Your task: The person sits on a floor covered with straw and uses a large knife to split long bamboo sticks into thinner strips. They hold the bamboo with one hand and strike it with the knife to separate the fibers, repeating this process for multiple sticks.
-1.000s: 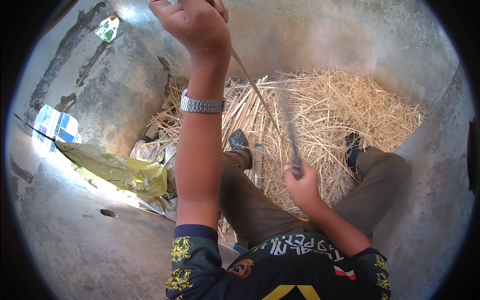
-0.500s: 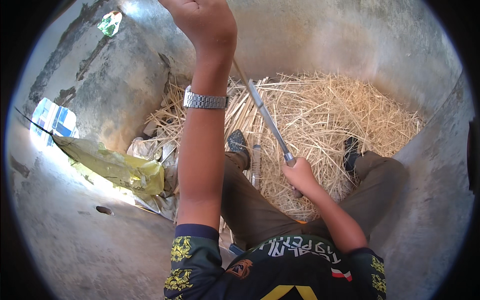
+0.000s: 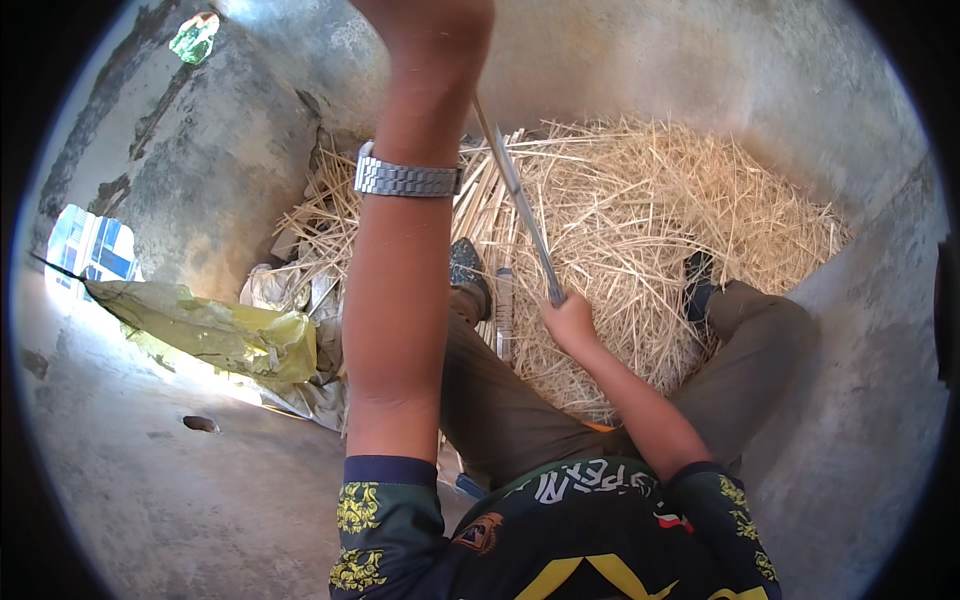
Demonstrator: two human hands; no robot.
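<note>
My right hand (image 3: 568, 322) is closed around the handle of a long knife (image 3: 530, 222), its blade slanting up and to the left. Raised high, my left hand (image 3: 440, 35) is cut off by the top edge, so its fingers are hidden. A thin bamboo strip (image 3: 482, 115) runs down from that hand and meets the blade near its upper end. Beneath the knife lies a heap of pale strips and shavings (image 3: 640, 220), between my outstretched legs.
A long narrow tool (image 3: 503, 315) lies between my legs, beside my left shoe (image 3: 467, 267). On the left, a yellowish plastic sheet (image 3: 215, 330) hangs by an opening in the grey wall (image 3: 220, 170). Concrete walls surround the heap.
My right hand and the knife have moved slightly up and to the left along the strip. The left hand has risen a little further out of view. The whole view has shifted slightly.
</note>
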